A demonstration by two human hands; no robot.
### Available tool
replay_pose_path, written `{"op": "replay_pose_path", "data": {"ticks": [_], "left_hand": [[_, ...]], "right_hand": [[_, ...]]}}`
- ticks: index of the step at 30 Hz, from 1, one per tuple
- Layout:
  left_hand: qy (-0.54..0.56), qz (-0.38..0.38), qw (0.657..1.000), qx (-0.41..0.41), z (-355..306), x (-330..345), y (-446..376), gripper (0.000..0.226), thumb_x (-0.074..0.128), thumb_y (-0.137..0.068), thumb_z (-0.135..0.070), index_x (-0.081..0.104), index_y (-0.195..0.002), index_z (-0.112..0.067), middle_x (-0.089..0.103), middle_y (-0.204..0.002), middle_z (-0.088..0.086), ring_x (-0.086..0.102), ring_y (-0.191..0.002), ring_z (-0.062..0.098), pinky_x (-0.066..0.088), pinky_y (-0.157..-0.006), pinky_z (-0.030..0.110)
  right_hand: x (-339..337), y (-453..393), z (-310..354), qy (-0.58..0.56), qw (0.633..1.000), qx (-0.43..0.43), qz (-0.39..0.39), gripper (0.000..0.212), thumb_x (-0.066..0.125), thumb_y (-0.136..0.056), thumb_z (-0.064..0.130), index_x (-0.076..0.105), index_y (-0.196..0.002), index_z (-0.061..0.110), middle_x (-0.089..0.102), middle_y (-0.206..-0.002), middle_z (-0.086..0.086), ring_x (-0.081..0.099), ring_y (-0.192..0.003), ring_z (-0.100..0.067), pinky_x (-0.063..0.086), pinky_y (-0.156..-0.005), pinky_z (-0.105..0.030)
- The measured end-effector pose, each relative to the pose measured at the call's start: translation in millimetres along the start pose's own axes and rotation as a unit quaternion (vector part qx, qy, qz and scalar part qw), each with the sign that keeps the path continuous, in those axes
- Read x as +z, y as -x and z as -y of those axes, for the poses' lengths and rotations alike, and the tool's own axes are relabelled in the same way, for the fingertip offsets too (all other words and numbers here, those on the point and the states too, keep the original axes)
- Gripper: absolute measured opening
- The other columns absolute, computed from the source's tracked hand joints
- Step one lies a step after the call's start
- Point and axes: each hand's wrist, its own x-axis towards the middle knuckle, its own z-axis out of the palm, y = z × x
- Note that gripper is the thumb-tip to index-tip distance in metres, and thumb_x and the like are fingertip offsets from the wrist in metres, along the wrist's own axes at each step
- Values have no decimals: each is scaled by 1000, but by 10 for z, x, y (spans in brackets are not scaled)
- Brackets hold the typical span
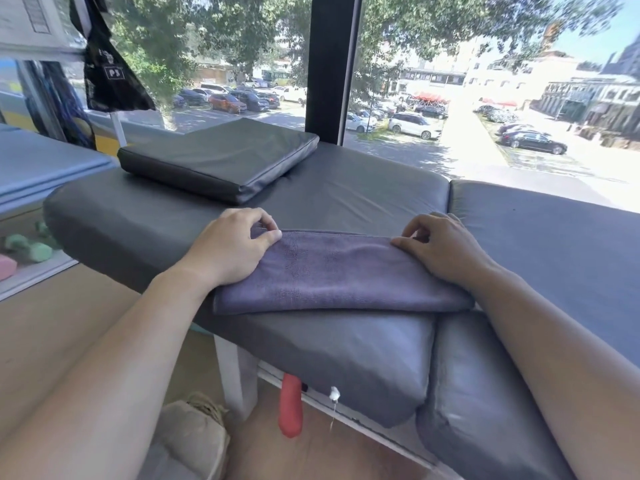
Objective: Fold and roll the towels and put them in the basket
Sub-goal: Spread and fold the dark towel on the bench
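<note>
Purple towel [332, 271] pinched at both far corners: left hand [230, 245] with thumb and forefinger on the far-left corner, right hand [441, 249] with curled fingers gripping the far-right edge. Each grip is closed on cloth. Towel lies folded flat across the near edge of the grey padded worktop [363, 195], near hem just overhanging. Step looks like fold finishing, roll not started. Next move probably needs both corners aligned, then a tight roll. Basket: possibly the pale woven thing [194, 434] on the floor, cut off, can't confirm. No other towels in view.
</note>
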Motion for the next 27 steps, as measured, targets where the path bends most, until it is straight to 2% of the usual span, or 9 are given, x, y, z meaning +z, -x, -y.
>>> {"op": "replay_pose_path", "data": {"ticks": [4, 8, 13, 19, 27], "left_hand": [[-24, 16, 1000, -9, -1, 13, -47, 12, 63, -94, -42, 63, -90, -31, 62, -130, -4, 41, -138, 18, 32, -113, 39], [-39, 22, 998, -33, -39, 18, -75, 26, 63, -95, -45, 63, -94, -19, 57, -139, -1, 23, -150, 19, 21, -116, 35], [-57, 28, 996, -59, -17, 8, -123, 30, 60, -96, -48, 60, -94, -18, 53, -144, 4, 17, -152, 26, 15, -120, 35], [-68, 10, 996, -62, 36, 47, -179, 26, 58, -99, -40, 59, -89, -16, 56, -141, 10, 23, -150, 31, 17, -121, 36], [-78, -23, 995, -52, 25, 95, -184, 33, 51, -103, -38, 67, -100, -8, 60, -135, 15, 39, -138, 33, 23, -115, 37]], "right_hand": [[-19, -44, -30, -4, 1000, 28, 6, 29, 76, -79, 55, 62, -75, 30, 61, -85, 6, 55, -92, -21, 36, -76, -29], [-30, -24, -99, -34, 997, 60, 38, 27, 72, -85, 54, 68, -79, 28, 71, -90, 7, 62, -96, -20, 44, -80, -31], [-30, 7, -59, -59, 996, 58, -16, 18, 76, -85, 43, 71, -81, 27, 72, -84, 8, 64, -86, -16, 44, -75, -31], [-8, 16, -67, -75, 995, 68, -4, 20, 74, -88, 44, 69, -82, 25, 71, -83, 5, 63, -86, -20, 43, -74, -31], [15, -22, -70, -60, 995, 75, 10, 25, 65, -95, 45, 67, -90, 21, 65, -83, 4, 58, -89, -24, 35, -74, -30]]}}
